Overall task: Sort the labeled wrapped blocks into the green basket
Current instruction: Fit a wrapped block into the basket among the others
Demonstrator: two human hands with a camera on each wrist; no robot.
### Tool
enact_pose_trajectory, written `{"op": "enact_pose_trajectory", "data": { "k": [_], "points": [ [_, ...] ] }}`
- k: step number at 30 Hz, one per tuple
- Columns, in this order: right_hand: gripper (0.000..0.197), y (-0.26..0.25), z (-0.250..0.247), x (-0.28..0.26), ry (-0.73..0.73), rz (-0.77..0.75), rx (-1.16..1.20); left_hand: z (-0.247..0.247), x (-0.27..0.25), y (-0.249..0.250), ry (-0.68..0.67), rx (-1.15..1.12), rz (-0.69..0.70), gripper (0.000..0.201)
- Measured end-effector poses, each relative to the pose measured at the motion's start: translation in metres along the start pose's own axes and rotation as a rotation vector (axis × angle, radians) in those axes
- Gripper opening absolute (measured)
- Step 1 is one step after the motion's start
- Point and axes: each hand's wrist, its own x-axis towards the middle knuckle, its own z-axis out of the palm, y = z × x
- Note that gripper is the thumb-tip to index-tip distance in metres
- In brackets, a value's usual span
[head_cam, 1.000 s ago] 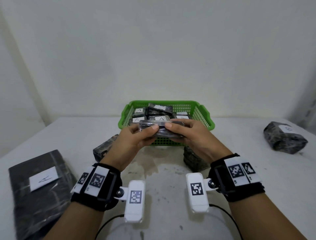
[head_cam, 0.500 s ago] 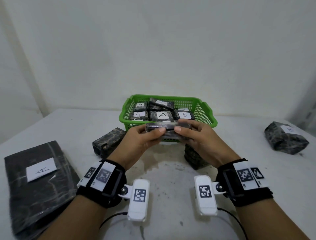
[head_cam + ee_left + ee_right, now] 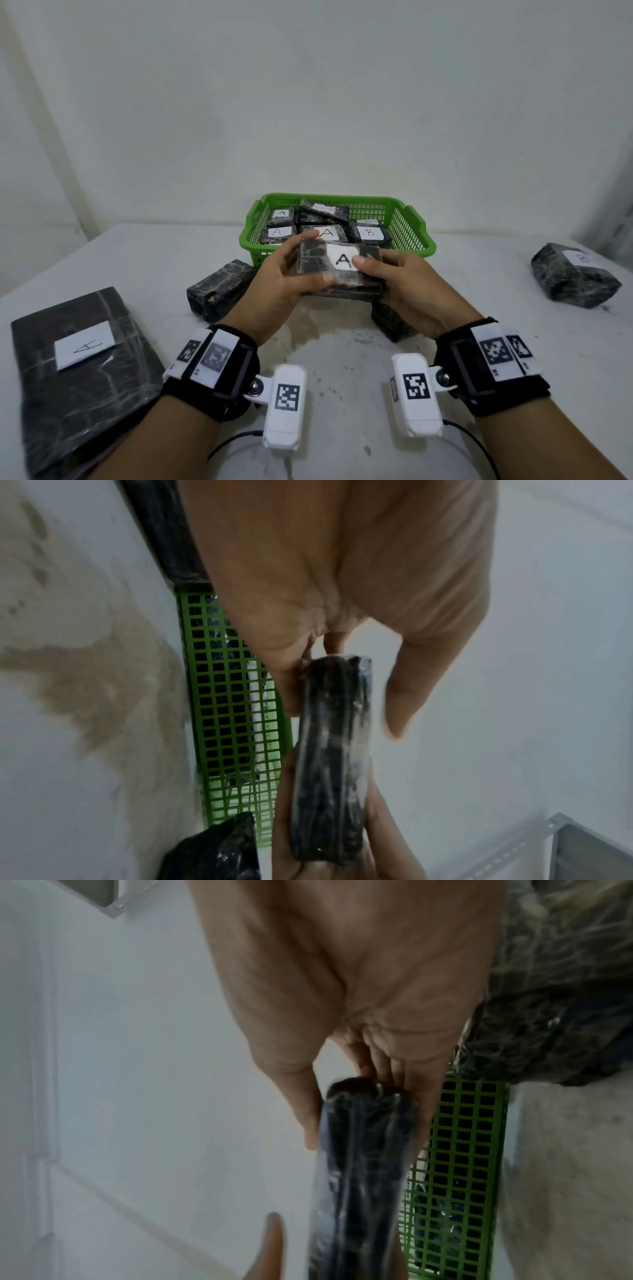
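Both hands, left hand [image 3: 284, 274] and right hand [image 3: 404, 287], pinching the A-labelled block [image 3: 337, 270] just before the green basket [image 3: 416, 236], above the bench middle; slick wrap, probably; loose pinch risks a drop short of the rim

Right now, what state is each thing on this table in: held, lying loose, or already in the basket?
Block labelled A: held above the table in front of the basket, label up.
Left hand: grips its left end.
Right hand: grips its right end.
Green basket: on the table, holding several labelled blocks.
Block labelled B: loose, far right.
Unlabelled-side block: loose, left of the basket.
Flat package: lying at the near left.
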Motion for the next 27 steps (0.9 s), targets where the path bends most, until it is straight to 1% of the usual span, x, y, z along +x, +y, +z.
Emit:
{"op": "enact_pose_trajectory", "data": {
  "k": [1, 3, 5, 7, 9, 11, 13, 14, 17, 19, 22, 24, 27],
  "points": [
    [0.049, 0.002, 0.000, 0.001, 0.025, -0.010, -0.005, 0.002, 0.000, 0.000, 0.024, -0.012, -0.017, 0.064],
    [0.061, 0.004, -0.001, 0.002, 0.070, -0.036, -0.037, 0.001, 0.001, -0.004, 0.068, 0.054, -0.014, 0.045],
    [0.066, 0.004, 0.000, 0.003, 0.081, -0.056, -0.071, -0.003, 0.002, -0.008, 0.099, 0.114, 0.015, 0.035],
    [0.062, 0.003, 0.003, 0.002, 0.072, -0.055, -0.062, -0.004, 0.002, -0.008, 0.119, 0.127, 0.035, 0.037],
    [0.052, 0.001, 0.006, -0.001, 0.070, -0.056, -0.054, -0.002, 0.001, -0.007, 0.101, 0.138, 0.047, 0.045],
    [0.043, 0.001, 0.007, -0.003, 0.083, -0.075, -0.090, 0.000, 0.001, -0.006, 0.077, 0.136, 0.037, 0.049],
    [0.038, 0.003, 0.007, -0.004, 0.086, -0.095, -0.122, 0.000, 0.000, -0.005, 0.089, 0.148, 0.036, 0.052],
    [0.040, 0.004, 0.008, -0.003, 0.077, -0.098, -0.139, 0.000, 0.000, -0.004, 0.106, 0.161, 0.045, 0.052],
    [0.061, 0.005, 0.011, -0.002, 0.035, -0.072, -0.151, -0.003, 0.000, -0.001, 0.128, 0.154, 0.074, 0.047],
    [0.069, 0.004, 0.010, -0.002, 0.041, -0.082, -0.159, -0.003, -0.001, 0.000, 0.130, 0.122, 0.068, 0.045],
    [0.067, 0.001, 0.007, -0.003, 0.072, -0.113, -0.180, -0.001, -0.002, 0.000, 0.107, 0.181, 0.068, 0.045],
    [0.064, 0.000, 0.007, -0.005, 0.064, -0.109, -0.178, -0.001, -0.004, -0.001, 0.105, 0.228, 0.084, 0.045],
    [0.046, -0.002, 0.010, -0.008, 0.071, -0.128, -0.196, -0.002, -0.005, 0.000, 0.084, 0.240, 0.089, 0.041]
  ]
}}
